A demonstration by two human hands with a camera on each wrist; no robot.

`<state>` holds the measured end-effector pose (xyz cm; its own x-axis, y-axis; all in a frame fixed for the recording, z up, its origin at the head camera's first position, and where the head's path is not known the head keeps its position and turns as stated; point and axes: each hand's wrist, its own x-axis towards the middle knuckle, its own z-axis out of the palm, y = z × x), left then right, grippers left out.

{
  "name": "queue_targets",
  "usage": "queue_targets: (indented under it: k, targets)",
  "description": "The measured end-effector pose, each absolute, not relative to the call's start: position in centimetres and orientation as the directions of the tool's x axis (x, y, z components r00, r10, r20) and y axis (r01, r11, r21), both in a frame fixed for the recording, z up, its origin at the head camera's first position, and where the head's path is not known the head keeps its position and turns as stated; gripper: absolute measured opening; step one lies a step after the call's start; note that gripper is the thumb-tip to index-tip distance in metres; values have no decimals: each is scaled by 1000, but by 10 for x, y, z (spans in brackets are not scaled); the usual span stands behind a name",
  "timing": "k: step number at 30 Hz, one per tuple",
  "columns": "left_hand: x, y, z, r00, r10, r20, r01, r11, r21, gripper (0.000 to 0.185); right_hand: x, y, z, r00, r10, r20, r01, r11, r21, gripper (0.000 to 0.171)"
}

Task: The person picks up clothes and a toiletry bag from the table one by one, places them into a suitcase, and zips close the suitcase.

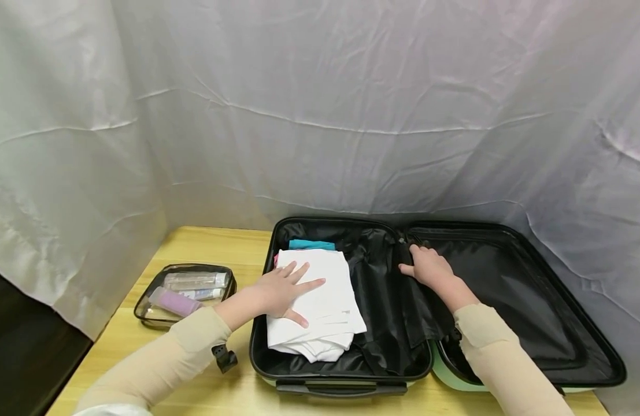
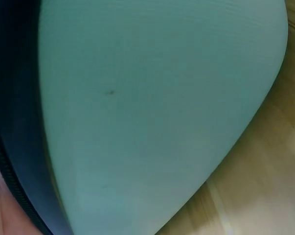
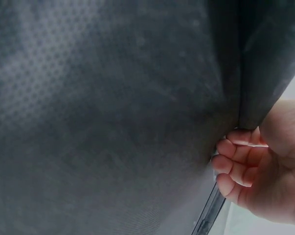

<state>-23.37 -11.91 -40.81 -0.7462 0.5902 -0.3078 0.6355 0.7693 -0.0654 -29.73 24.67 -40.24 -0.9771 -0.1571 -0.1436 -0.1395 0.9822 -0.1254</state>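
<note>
A suitcase (image 1: 340, 379) with a black lining lies spread apart. In its left half is a stack of folded white clothes (image 1: 325, 271), with a blue cloth (image 1: 311, 245) showing behind it. My left hand (image 1: 285, 293) rests on the white stack, fingers straight and spread. At the middle of the suitcase my right hand (image 1: 430, 267) grips the edge of a black fabric divider (image 1: 415, 309). The right wrist view shows that hand's curled fingers (image 3: 230, 166) at the fabric's edge. Mostly the suitcase's pale green shell (image 2: 152, 112) fills the left wrist view.
Left of the suitcase, a clear pouch (image 1: 152, 276) with black edging holds toiletries, among them a purple tube (image 1: 174, 301). The other suitcase half (image 1: 507, 289) lies on the right. Under everything is a wooden table (image 1: 215, 242), and a grey curtain (image 1: 320, 115) hangs behind.
</note>
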Motion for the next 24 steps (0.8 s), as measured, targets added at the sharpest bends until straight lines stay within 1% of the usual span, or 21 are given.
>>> queue_targets:
  k: [3, 5, 9, 12, 14, 18, 24]
  targets:
    - [-235, -122, -411, -745, 611, -266, 645, 762, -58, 95, -297, 247, -401, -977, -159, -140, -142, 982, -126, 62]
    - [-236, -126, -412, -743, 632, -221, 652, 758, -23, 95, -296, 247, -401, -977, -161, -137, -144, 981, -126, 63]
    - [-234, -134, -408, -746, 657, -106, 649, 754, 103, 94, -296, 246, -401, -976, -165, -140, -148, 981, -125, 62]
    - [-231, -142, -402, -758, 652, -14, 638, 746, 190, 91, -295, 247, -402, -976, -170, -134, -153, 980, -125, 62]
    - [-228, -149, -396, -772, 634, 43, 625, 744, 238, 88, -295, 247, -403, -977, -171, -129, -155, 980, -126, 62]
    - [-222, -162, -385, -808, 574, 136, 587, 760, 279, 79, -295, 248, -402, -977, -166, -132, -149, 981, -124, 62]
    - [-213, -181, -364, -868, 453, 205, 497, 794, 350, 76, -296, 247, -403, -978, -160, -135, -144, 982, -122, 62]
